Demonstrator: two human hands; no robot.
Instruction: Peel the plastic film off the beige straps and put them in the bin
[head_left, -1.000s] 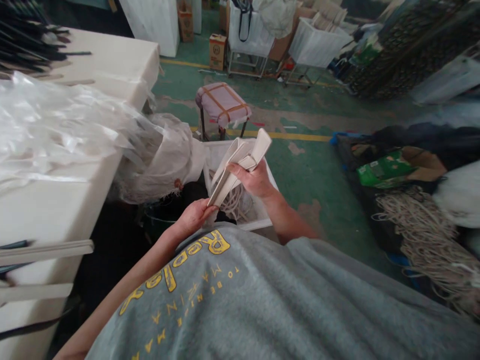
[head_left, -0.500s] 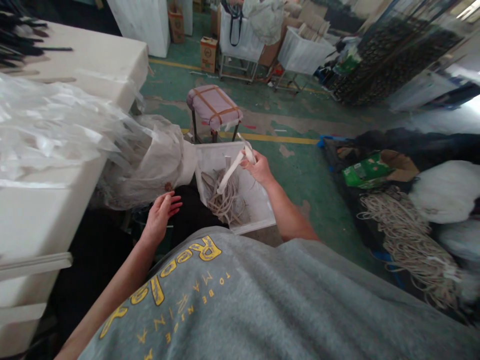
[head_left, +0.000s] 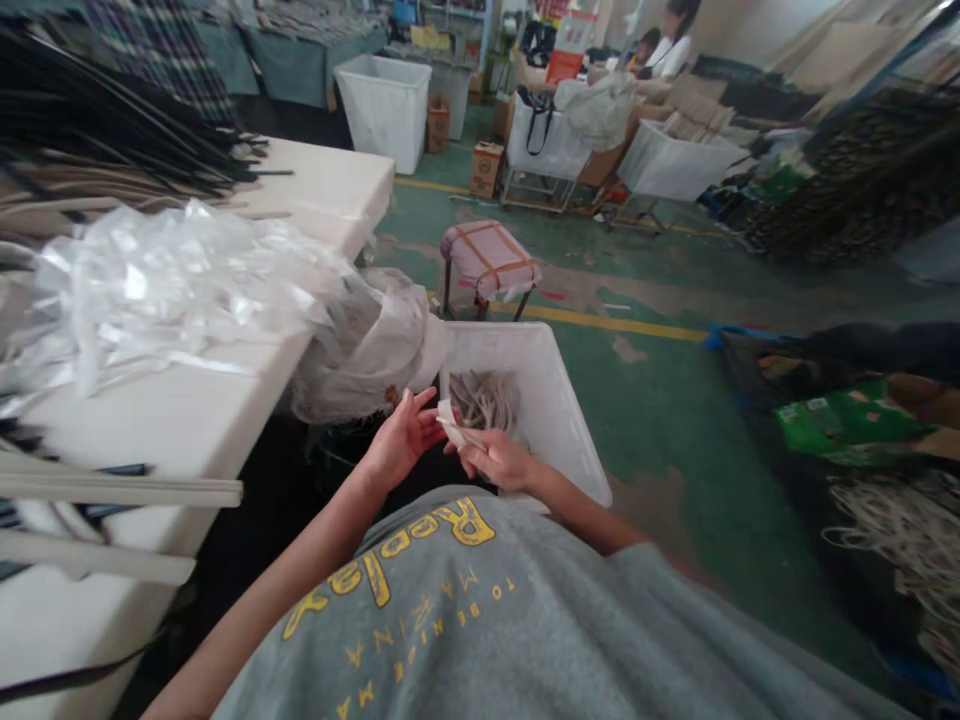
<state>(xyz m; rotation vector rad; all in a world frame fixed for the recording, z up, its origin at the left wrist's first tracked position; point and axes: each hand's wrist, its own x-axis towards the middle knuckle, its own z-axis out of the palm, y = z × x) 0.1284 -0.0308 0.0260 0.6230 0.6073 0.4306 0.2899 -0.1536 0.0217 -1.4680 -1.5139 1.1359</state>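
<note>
A pale strip [head_left: 453, 426], like a flat strap or band, is pinched in my right hand [head_left: 496, 460] in front of my body. My left hand [head_left: 405, 436] is beside the strip's free end, palm up with its fingers apart; whether a fingertip touches the strip I cannot tell. Beyond both hands stands a white plastic bin [head_left: 559, 400] with a heap of greyish straps [head_left: 487, 398] inside. My right forearm covers part of the bin's near side.
To the left is a white table [head_left: 322, 165] with clear plastic strips [head_left: 187, 280], dark straps [head_left: 127, 120] and beige bands [head_left: 112, 490]. A sack [head_left: 375, 340] hangs by its edge. A padded stool [head_left: 491, 255] stands behind the bin. Rope-like coils [head_left: 900, 540] lie at right.
My right hand has come down and left from over the bin with the pale strip. My left hand has moved right, close to it. The view has tilted up and turned left.
</note>
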